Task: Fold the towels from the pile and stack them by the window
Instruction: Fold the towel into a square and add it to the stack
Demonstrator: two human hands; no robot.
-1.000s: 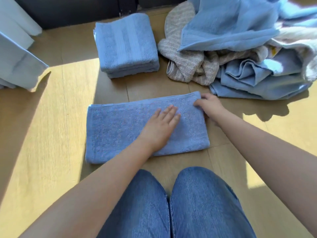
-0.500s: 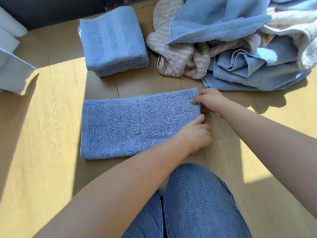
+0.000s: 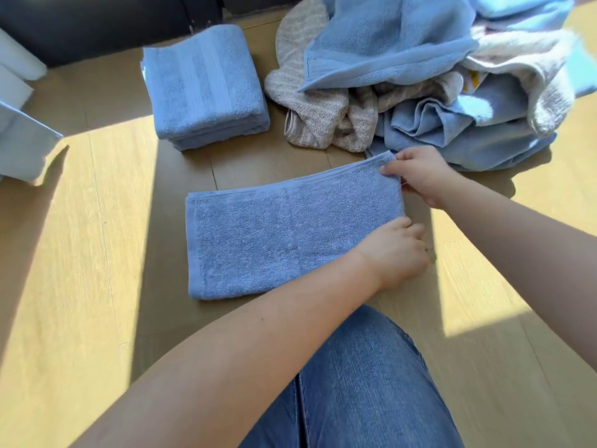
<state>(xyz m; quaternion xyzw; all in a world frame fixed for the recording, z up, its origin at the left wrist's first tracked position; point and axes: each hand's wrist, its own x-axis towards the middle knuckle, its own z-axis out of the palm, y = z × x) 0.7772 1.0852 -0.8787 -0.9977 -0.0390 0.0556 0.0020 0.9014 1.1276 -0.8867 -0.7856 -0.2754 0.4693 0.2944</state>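
A blue towel (image 3: 274, 234), folded into a long strip, lies flat on the wooden floor in front of my knees. My right hand (image 3: 420, 176) pinches its far right corner. My left hand (image 3: 395, 253) grips its near right corner, fingers curled at the edge. Behind it to the left sits a neat stack of folded blue towels (image 3: 206, 85). The unfolded pile (image 3: 436, 76) of blue, grey and white towels lies at the back right.
A pale curtain (image 3: 22, 137) hangs at the far left, by a dark wall base (image 3: 97, 24). My jeans-clad knees (image 3: 349, 389) fill the bottom centre. Sunlit wooden floor (image 3: 80, 253) stretches to the left and right of the towel.
My left hand slid from the middle of the towel to its near right corner and curled on the edge. My right hand stayed at the far right corner.
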